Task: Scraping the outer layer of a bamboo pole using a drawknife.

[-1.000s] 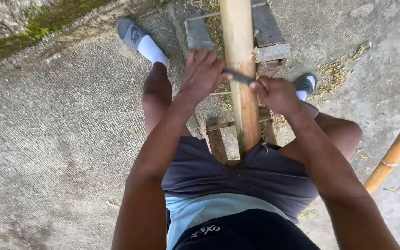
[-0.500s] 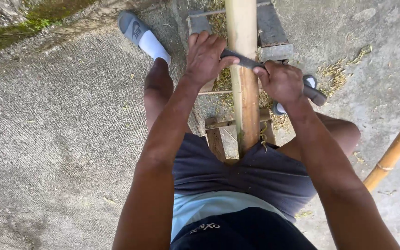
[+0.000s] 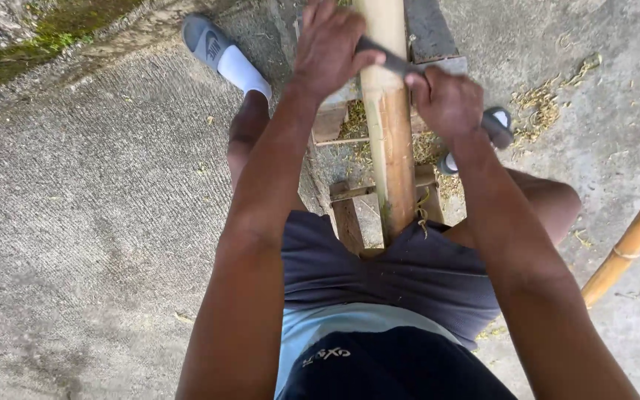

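A long yellow bamboo pole (image 3: pixel 392 133) runs away from me between my legs, resting on a low wooden frame (image 3: pixel 350 215). A dark flat blade (image 3: pixel 390 59) lies across the pole near the top of the view. My left hand (image 3: pixel 331 48) grips the blade's left end. My right hand (image 3: pixel 450 100) grips its right end, on the other side of the pole. Both arms are stretched forward. The blade's middle rests against the pole's upper surface.
I sit astride the frame on rough concrete ground (image 3: pixel 98 222). Grey slippers with white socks (image 3: pixel 220 52) are on my feet. A second bamboo pole (image 3: pixel 635 237) leans at the right. Bamboo shavings (image 3: pixel 542 104) lie scattered on the ground. A mossy stone edge (image 3: pixel 31 52) runs along the top left.
Both hands have pushed the blade farther away along the pole, toward the top of the view, and my arms have straightened.
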